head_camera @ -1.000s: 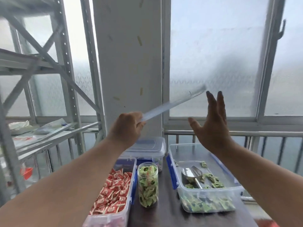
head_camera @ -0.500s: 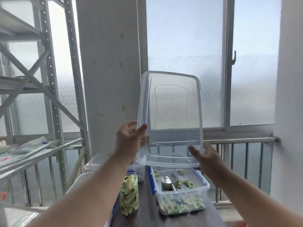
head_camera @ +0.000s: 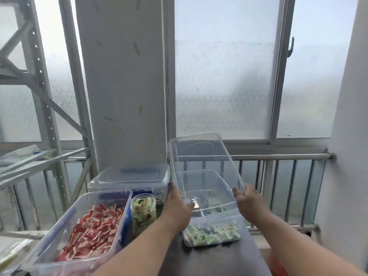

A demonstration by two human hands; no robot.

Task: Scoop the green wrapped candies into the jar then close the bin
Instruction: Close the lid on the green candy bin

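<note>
Far left, an open box point(head_camera: 79, 222) of red sweets, set aside and not needed. Next to it the jar point(head_camera: 143, 213), upright, full of green candies and without a cap, so scooping looks done. Then the left hand point(head_camera: 177, 210), fingers clamped on the near left edge of the clear lid point(head_camera: 205, 172), forearm reaching forward. Lid tilted, far end raised, poised over the bin point(head_camera: 212, 234) to line up before pressing down. Right hand point(head_camera: 251, 204) gripping the lid's near right edge likewise.
</note>
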